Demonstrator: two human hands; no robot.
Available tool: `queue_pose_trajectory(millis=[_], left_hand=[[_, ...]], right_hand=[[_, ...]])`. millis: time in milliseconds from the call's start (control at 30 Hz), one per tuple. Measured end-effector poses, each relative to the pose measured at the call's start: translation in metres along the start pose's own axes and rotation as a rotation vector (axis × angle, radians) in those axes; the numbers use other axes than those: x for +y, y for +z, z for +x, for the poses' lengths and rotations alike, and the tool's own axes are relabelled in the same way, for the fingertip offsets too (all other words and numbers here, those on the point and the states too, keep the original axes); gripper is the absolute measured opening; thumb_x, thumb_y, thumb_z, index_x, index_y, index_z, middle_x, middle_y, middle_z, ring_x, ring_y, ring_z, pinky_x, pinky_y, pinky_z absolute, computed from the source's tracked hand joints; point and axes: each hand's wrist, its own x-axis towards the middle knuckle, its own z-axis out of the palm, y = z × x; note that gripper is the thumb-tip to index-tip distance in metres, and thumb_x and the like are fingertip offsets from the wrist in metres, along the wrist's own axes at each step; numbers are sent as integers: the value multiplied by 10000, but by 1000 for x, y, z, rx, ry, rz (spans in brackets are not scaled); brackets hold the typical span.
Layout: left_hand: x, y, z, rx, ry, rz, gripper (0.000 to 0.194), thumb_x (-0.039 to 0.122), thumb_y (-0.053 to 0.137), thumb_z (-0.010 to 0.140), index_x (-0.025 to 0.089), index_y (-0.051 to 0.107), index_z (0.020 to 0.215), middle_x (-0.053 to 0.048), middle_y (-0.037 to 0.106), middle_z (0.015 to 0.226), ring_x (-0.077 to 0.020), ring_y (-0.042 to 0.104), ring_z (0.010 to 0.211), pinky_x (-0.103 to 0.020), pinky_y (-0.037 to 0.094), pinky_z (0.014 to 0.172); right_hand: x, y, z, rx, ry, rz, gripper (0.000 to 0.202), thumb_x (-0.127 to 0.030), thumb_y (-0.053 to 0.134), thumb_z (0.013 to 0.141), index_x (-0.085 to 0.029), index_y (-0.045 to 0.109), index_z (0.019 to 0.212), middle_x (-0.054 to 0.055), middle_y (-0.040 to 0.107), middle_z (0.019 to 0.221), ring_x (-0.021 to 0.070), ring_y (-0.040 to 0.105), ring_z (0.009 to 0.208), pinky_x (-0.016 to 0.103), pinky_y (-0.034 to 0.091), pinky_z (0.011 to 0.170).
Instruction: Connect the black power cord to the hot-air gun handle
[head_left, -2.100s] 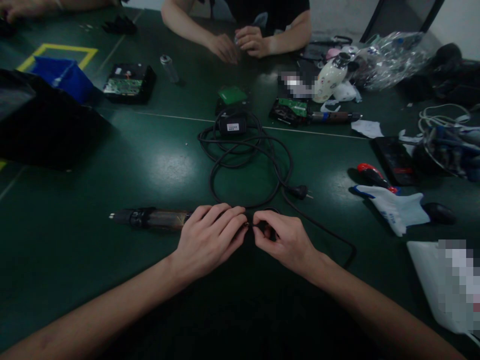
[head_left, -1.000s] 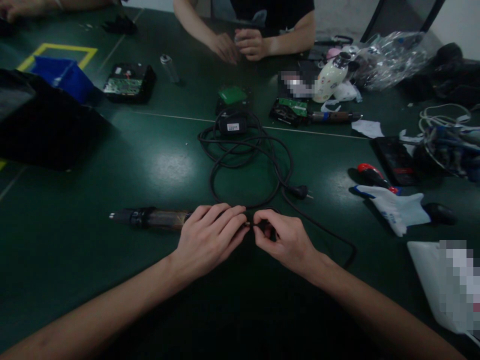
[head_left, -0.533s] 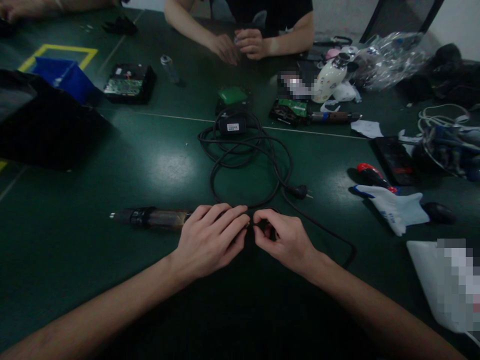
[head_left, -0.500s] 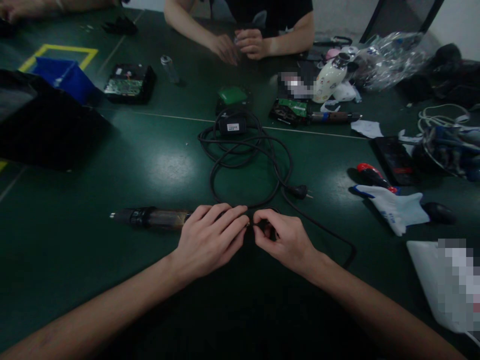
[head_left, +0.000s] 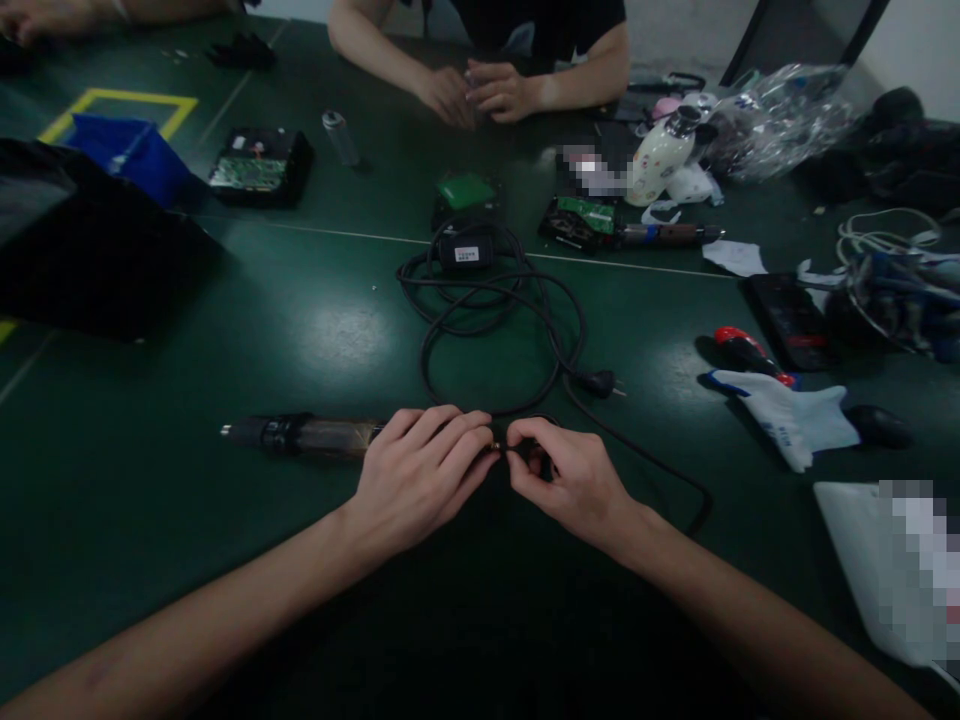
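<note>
A dark electric screwdriver (head_left: pixel 322 436) lies on the green table, its tip to the left. My left hand (head_left: pixel 424 470) is closed over its right end, with a small metallic piece showing at the fingertips. Just right of it, my right hand (head_left: pixel 566 475) pinches the end of a thin black cable; the fingertips hide most of it. The two hands nearly meet. Beyond them lies a coiled black cable (head_left: pixel 429 375) with a black adapter box (head_left: pixel 466 252) and a plug (head_left: pixel 598 383).
A black bag (head_left: pixel 90 250) and blue bin (head_left: pixel 131 155) stand at left. Across the table are a person's hands (head_left: pixel 480 92), opened devices (head_left: pixel 259 165) and a bottle (head_left: pixel 660 160). At right lie a glove (head_left: pixel 802 410), a red-black tool (head_left: pixel 746 352) and a phone-like black object (head_left: pixel 787 320).
My left fingertips have shifted slightly, and a little more of the metallic piece shows between my hands. My right hand has hardly moved.
</note>
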Motion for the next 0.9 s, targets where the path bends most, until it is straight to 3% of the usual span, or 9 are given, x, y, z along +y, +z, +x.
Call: queue_pose_trajectory(millis=[900], left_hand=[[0, 1, 0, 12, 2, 7, 166, 279, 660, 996, 215, 700, 1144, -18, 759, 1248, -219, 687, 1091, -384, 452, 857]], right_hand=[[1, 1, -1, -9, 14, 15, 122, -199, 605, 965, -223, 613, 1084, -12, 665, 871, 110, 628, 676, 221, 492, 646]])
